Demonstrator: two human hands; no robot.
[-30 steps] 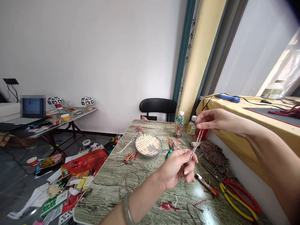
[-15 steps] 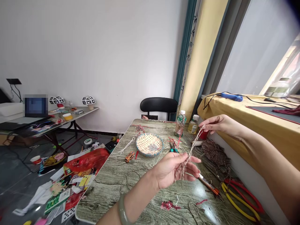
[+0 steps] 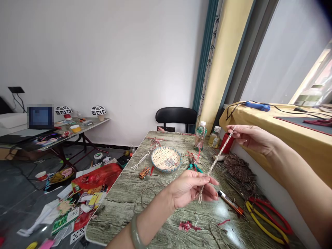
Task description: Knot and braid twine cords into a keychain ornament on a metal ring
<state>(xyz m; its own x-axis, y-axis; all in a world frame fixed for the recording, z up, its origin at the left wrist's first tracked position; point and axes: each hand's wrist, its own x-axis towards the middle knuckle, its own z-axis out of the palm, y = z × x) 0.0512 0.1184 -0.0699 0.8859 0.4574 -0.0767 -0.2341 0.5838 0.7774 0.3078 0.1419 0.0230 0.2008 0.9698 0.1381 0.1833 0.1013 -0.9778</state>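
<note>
A pale brown twisted cord (image 3: 220,154) runs slantwise between my two hands above the table. My left hand (image 3: 192,188), below a green bangle, pinches its lower part between thumb and fingers, and a short end hangs under the palm. Up to the right, the fingertips of my right hand (image 3: 249,136) close on the cord's upper end. Beneath my hands lie a capped marker-like pen (image 3: 230,202) and a loose loop of thin cord (image 3: 141,197). Green-handled pliers (image 3: 193,167) rest just beyond my left hand.
On the table (image 3: 124,214) are a woven basket (image 3: 162,155) with small beads, a toy car (image 3: 144,172), two bottles, a red spool (image 3: 227,142), a brown cord bundle (image 3: 238,169) and red-and-yellow-handled shears (image 3: 269,221). A cloth-covered ledge (image 3: 246,119) borders the right side.
My right hand has moved a little right and up, and the cord between my hands is straighter and longer. Less cord hangs below my left hand, which has shifted slightly.
</note>
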